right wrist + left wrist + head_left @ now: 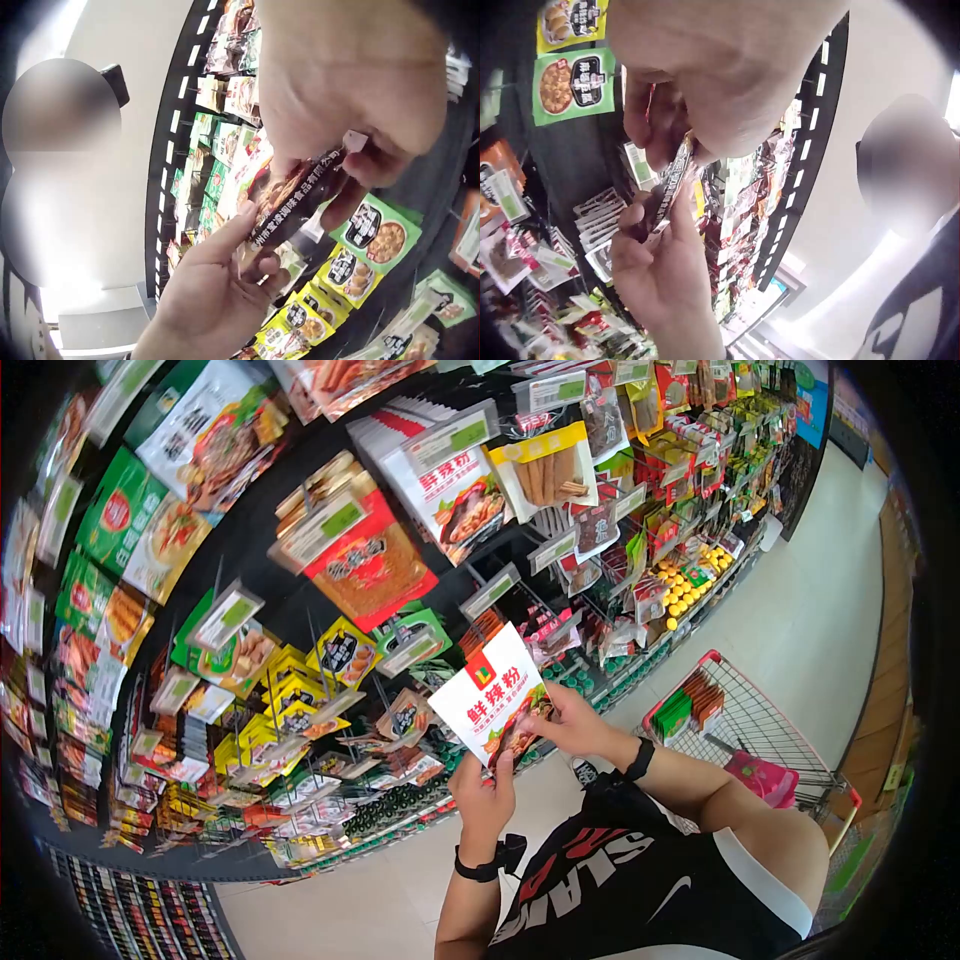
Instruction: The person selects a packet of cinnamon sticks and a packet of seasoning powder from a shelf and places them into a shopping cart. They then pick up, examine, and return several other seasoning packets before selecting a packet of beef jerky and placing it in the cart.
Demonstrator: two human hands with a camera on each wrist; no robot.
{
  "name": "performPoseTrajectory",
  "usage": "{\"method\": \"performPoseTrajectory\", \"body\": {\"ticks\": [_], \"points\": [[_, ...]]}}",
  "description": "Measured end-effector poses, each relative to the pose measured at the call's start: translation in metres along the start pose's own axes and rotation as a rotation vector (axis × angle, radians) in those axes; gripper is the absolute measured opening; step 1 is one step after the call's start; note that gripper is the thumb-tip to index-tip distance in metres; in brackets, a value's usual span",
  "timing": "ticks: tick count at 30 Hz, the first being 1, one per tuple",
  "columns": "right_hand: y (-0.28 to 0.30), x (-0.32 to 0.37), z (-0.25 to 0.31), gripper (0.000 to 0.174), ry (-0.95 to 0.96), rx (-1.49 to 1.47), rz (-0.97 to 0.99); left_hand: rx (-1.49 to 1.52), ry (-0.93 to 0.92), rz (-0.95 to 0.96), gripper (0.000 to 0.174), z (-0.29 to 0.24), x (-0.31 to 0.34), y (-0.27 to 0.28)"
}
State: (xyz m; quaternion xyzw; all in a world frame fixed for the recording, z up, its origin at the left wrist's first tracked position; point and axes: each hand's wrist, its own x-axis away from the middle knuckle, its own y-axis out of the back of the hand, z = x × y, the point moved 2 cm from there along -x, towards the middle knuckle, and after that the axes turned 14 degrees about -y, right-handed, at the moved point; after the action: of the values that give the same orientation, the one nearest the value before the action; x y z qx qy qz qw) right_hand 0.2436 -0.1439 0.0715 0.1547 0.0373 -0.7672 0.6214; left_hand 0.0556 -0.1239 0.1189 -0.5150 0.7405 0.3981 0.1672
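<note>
A white seasoning packet [488, 695] with a red logo and food picture is held up in front of the shelves in the head view. My left hand [483, 795] pinches its lower edge, thumb on the printed face. At the right edge, my right hand [582, 726] grips it, also with the thumb in front. The right wrist view shows the packet's dark bottom edge [300, 199] with white lettering, between both hands. Seen edge-on in the left wrist view, the packet [676, 176] runs between the fingers of the two hands.
Hanging packets fill the shelf rack, including matching white packets [450, 495], a red packet [370, 565] and yellow packets [290, 705]. A shopping cart [800, 745] stands at right, holding green and brown packets [690, 708] and a pink bag [760, 778]. Floor [800, 590] runs alongside the rack.
</note>
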Motion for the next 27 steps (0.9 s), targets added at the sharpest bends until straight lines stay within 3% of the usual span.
{"method": "performPoseTrajectory", "body": {"ticks": [1,3,5,7,10,13,16,19,22,23,24,27], "points": [[0.007,-0.005,0.000,0.032,-0.023,-0.016,-0.014,0.009,-0.018,0.006,0.021,-0.001,-0.010,-0.003],[0.026,-0.007,0.015,0.034,-0.303,-0.263,0.143,-0.010,-0.073,0.072,0.016,-0.007,-0.037,-0.003],[0.041,-0.018,0.020,0.033,-0.327,-0.418,0.189,-0.019,-0.132,0.119,0.012,-0.010,-0.063,0.004],[0.060,-0.032,0.011,0.033,-0.305,-0.457,0.158,0.341,-0.029,-0.070,0.012,-0.005,-0.091,0.010],[0.093,-0.058,0.008,0.033,-0.190,-0.434,0.109,0.716,-0.115,-0.185,0.052,-0.031,-0.156,0.017],[0.114,-0.075,0.017,0.036,-0.181,-0.441,0.069,1.152,-0.252,-0.224,0.042,-0.046,-0.204,0.011],[0.128,-0.085,0.023,0.038,-0.158,-0.419,0.114,1.200,-0.323,-0.247,0.036,-0.045,-0.243,0.001],[0.145,-0.093,0.033,0.039,-0.142,-0.312,0.133,0.937,-0.055,-0.507,0.034,-0.037,-0.262,-0.027],[0.163,-0.101,0.034,0.040,-0.178,-0.342,0.130,0.762,-0.067,-0.286,0.060,-0.039,-0.265,-0.045],[0.168,-0.104,0.032,0.041,-0.181,-0.334,0.116,0.751,-0.079,-0.259,0.063,-0.042,-0.268,-0.048],[0.169,-0.110,0.038,0.038,-0.039,-0.251,0.016,0.741,-0.086,-0.233,0.066,-0.047,-0.270,-0.051],[0.176,-0.121,0.042,0.035,0.008,-0.077,-0.036,0.706,-0.154,-0.233,0.077,-0.052,-0.271,-0.051]]}}
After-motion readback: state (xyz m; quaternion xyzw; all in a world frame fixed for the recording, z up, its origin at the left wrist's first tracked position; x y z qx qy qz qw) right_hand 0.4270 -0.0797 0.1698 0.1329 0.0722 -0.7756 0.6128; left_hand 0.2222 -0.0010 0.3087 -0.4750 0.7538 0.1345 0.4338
